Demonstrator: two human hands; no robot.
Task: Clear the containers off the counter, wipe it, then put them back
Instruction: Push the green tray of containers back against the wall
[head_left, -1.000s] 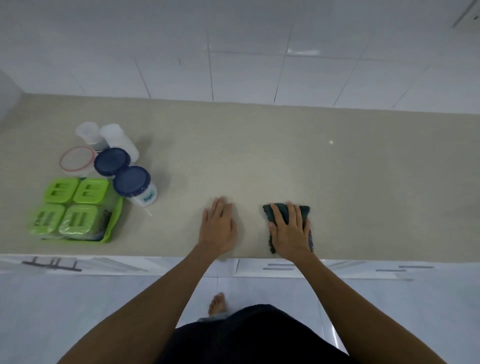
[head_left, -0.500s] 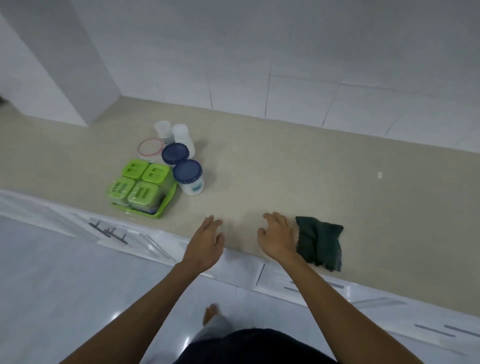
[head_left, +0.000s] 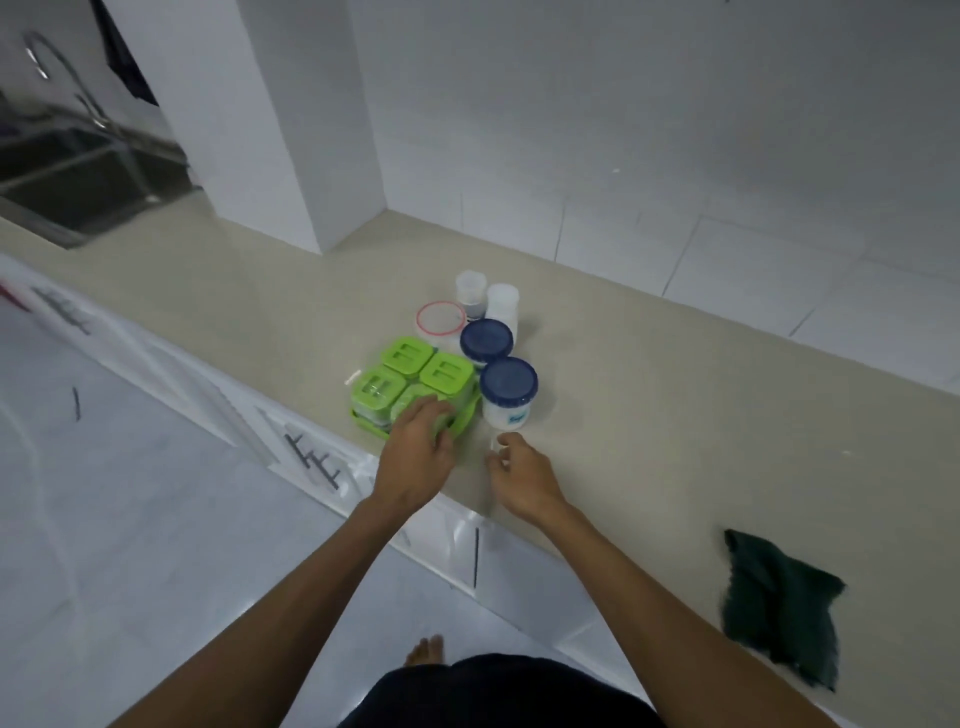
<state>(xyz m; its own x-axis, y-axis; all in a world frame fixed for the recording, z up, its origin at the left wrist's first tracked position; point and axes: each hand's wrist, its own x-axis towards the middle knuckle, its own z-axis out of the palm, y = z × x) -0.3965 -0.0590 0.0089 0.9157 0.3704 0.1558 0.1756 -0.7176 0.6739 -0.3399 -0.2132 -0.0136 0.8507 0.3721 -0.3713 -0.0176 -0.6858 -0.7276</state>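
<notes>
Fingers (head_left: 432, 411) of my left hand (head_left: 415, 460) curve over the green tray (head_left: 467, 413) of containers (head_left: 405, 357) by the bench (head_left: 675, 415) front edge, grip unclear; my right hand (head_left: 522, 478) hangs loose, empty. Best lift the tray level, two-handed.

Near blue-lidded jar (head_left: 508, 396) carrying blue lettering on its white side, first letter appearing as a capital S, remainder blurring beyond reading, nothing else reading legibly.
</notes>
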